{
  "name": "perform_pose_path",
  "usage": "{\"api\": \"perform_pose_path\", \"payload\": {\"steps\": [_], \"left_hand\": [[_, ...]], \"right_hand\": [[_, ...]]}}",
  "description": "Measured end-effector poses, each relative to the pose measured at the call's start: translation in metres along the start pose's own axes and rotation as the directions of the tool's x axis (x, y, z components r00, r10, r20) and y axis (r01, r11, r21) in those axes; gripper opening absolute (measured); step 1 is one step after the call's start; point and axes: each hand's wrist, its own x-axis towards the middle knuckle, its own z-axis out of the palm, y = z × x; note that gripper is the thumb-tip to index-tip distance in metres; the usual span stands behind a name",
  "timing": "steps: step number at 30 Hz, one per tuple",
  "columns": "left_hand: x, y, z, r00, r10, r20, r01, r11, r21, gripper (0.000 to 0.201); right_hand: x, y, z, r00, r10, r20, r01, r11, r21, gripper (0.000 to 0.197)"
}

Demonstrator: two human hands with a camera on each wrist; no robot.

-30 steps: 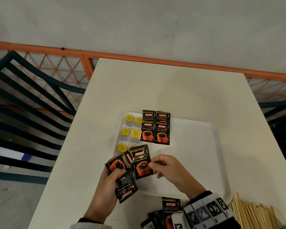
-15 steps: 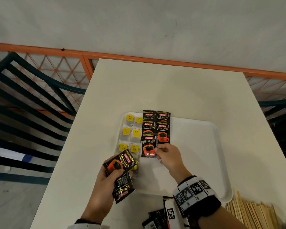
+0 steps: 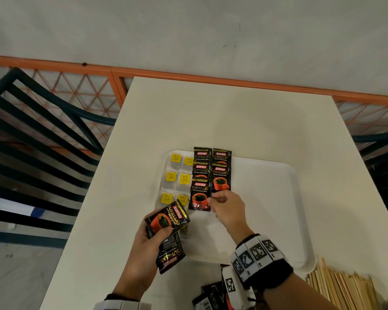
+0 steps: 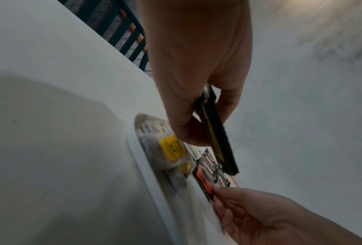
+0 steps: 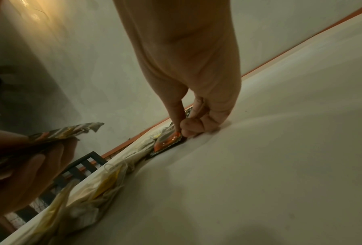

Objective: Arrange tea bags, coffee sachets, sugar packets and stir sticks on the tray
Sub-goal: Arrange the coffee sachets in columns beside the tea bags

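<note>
A white tray (image 3: 278, 198) lies on the cream table. Yellow-tagged tea bags (image 3: 177, 175) fill its left column in pairs. Beside them black coffee sachets (image 3: 221, 171) overlap in two columns. My right hand (image 3: 213, 201) pinches the right edge of the nearest coffee sachet (image 3: 199, 195), which lies flat on the tray at the foot of the left column. In the right wrist view the thumb and forefinger (image 5: 179, 122) pinch that sachet (image 5: 167, 140). My left hand (image 3: 157, 231) grips a few coffee sachets (image 3: 168, 220) over the tray's near left corner.
More black coffee sachets (image 3: 208, 296) lie on the table near the front edge. Wooden stir sticks (image 3: 343, 289) are heaped at the front right, just off the tray. A dark chair (image 3: 43, 153) and an orange railing (image 3: 211, 77) border the table.
My right hand took one sachet from the left hand's bundle, carried it forward and laid it below the left coffee column. The left hand stayed near the tray's corner.
</note>
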Motion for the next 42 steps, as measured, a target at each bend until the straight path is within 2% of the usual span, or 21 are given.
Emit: {"api": "perform_pose_path", "payload": {"steps": [4, 7, 8, 10, 12, 14, 18, 21, 24, 26, 29, 31, 34, 37, 39, 42], "left_hand": [[0.0, -0.002, 0.002, 1.0, 0.017, 0.015, -0.018, 0.999, 0.031, 0.034], [-0.001, -0.003, 0.003, 0.999, 0.031, 0.018, -0.032, 0.998, 0.053, 0.034], [0.0, -0.003, 0.004, 0.999, 0.033, 0.016, -0.034, 0.998, 0.055, 0.034], [0.0, -0.003, 0.006, 0.999, 0.035, 0.01, -0.035, 0.998, 0.057, 0.034], [0.0, -0.003, 0.007, 0.999, 0.041, 0.01, -0.042, 0.997, 0.065, 0.035], [-0.001, -0.004, 0.009, 0.999, 0.047, 0.013, -0.048, 0.996, 0.08, 0.035], [-0.004, -0.004, 0.011, 0.999, 0.034, 0.011, -0.035, 0.998, 0.057, 0.029], [-0.006, -0.002, 0.01, 0.999, 0.018, 0.041, -0.019, 1.0, 0.023, 0.028], [-0.007, -0.002, 0.012, 0.995, 0.0, 0.101, -0.007, 0.998, 0.062, 0.033], [-0.007, -0.004, 0.016, 0.992, -0.006, 0.124, -0.004, 0.997, 0.078, 0.031], [-0.007, -0.007, 0.022, 0.995, 0.013, 0.101, -0.02, 0.998, 0.068, 0.03], [-0.007, -0.007, 0.023, 0.997, 0.025, 0.079, -0.03, 0.998, 0.057, 0.029], [-0.005, -0.006, 0.022, 0.998, 0.025, 0.053, -0.027, 0.999, 0.041, 0.026], [-0.005, -0.006, 0.02, 0.999, -0.002, 0.034, 0.001, 1.0, 0.021, 0.026], [-0.006, -0.005, 0.019, 0.999, -0.027, 0.024, 0.027, 0.999, 0.019, 0.027], [-0.007, -0.004, 0.017, 0.998, -0.064, 0.021, 0.064, 0.997, 0.035, 0.029]], "right_hand": [[0.0, 0.003, -0.001, 1.0, -0.003, -0.021, 0.003, 1.0, -0.021, 0.016], [-0.01, -0.004, -0.006, 0.998, -0.057, 0.007, 0.057, 0.998, -0.007, 0.016], [-0.016, -0.008, -0.008, 0.995, -0.087, 0.048, 0.086, 0.996, 0.006, 0.015], [-0.031, -0.017, -0.013, 0.971, -0.119, 0.209, 0.108, 0.992, 0.06, 0.011], [-0.044, -0.023, -0.016, 0.912, -0.111, 0.394, 0.094, 0.994, 0.064, 0.014], [-0.051, -0.021, -0.016, 0.872, -0.121, 0.474, 0.1, 0.993, 0.07, 0.024], [-0.053, -0.018, -0.021, 0.881, -0.137, 0.452, 0.11, 0.99, 0.086, 0.03], [-0.052, -0.02, -0.033, 0.857, -0.176, 0.485, 0.199, 0.98, 0.004, 0.033], [-0.053, -0.021, -0.037, 0.83, -0.204, 0.519, 0.237, 0.972, 0.002, 0.036], [-0.056, -0.019, -0.033, 0.85, -0.21, 0.484, 0.228, 0.974, 0.022, 0.036], [-0.06, -0.015, -0.029, 0.903, -0.137, 0.408, 0.117, 0.99, 0.074, 0.04], [-0.063, -0.012, -0.031, 0.888, -0.081, 0.452, 0.063, 0.996, 0.055, 0.036], [-0.063, -0.004, -0.033, 0.86, -0.088, 0.502, 0.089, 0.996, 0.022, 0.018], [-0.054, 0.002, -0.035, 0.922, -0.053, 0.384, -0.012, 0.986, 0.166, 0.013], [-0.041, 0.004, -0.036, 0.959, 0.005, 0.283, -0.089, 0.954, 0.287, 0.017], [-0.019, 0.008, -0.038, 0.989, 0.069, 0.129, -0.101, 0.96, 0.262, 0.021]]}}
